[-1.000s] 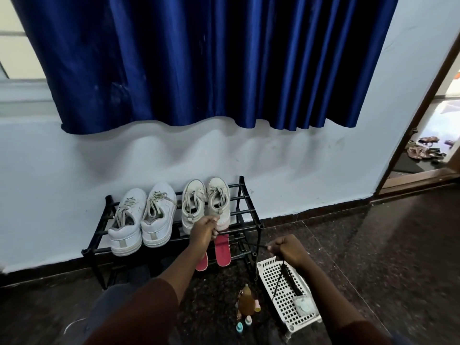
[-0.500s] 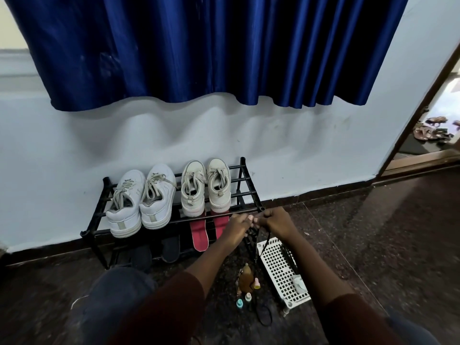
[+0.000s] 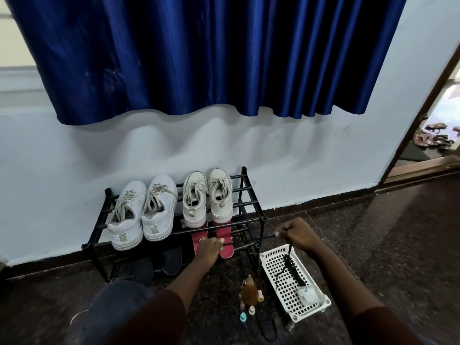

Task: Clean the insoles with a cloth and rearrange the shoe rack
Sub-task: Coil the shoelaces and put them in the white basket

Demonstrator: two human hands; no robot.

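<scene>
Two flat red insoles [image 3: 226, 252] lie on the lower bars of the black tubular rack [image 3: 249, 221], partly hidden by the left hand [image 3: 207, 247], which with the right hand [image 3: 297, 235] pinches a thin black lace [image 3: 266, 236] stretched between them, its tail dropping into a white perforated basket [image 3: 271, 267].

You're in a home's entry area: a shoe rack [image 3: 263, 217] at lower centre against a painted wall [image 3: 298, 165], a blue curtain [image 3: 199, 58] across the top, and sandals [image 3: 433, 139] past the doorway [image 3: 445, 113] at right.
</scene>
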